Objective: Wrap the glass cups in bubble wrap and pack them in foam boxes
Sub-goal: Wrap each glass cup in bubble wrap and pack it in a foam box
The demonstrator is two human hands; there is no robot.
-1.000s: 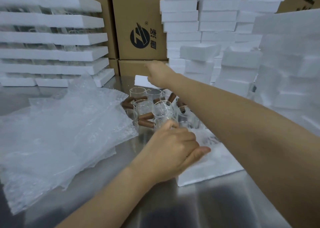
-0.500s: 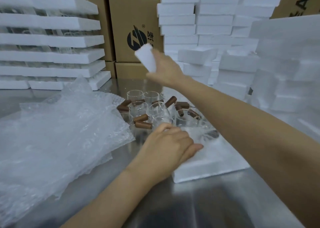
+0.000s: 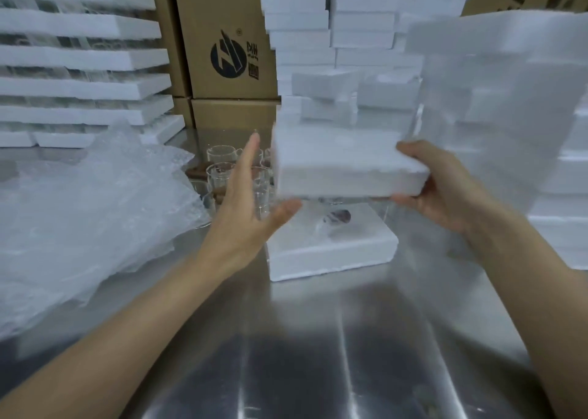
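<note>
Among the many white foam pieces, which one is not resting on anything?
The foam piece held by the right hand, above the foam box on the table; all the others lie stacked or flat.

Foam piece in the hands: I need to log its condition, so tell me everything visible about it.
The foam piece is a white, flat, rectangular slab of expanded foam, motion-blurred, held roughly level in the air above the open foam box. The right hand grips its right end; the thumb of the left hand meets its lower left corner.
</note>
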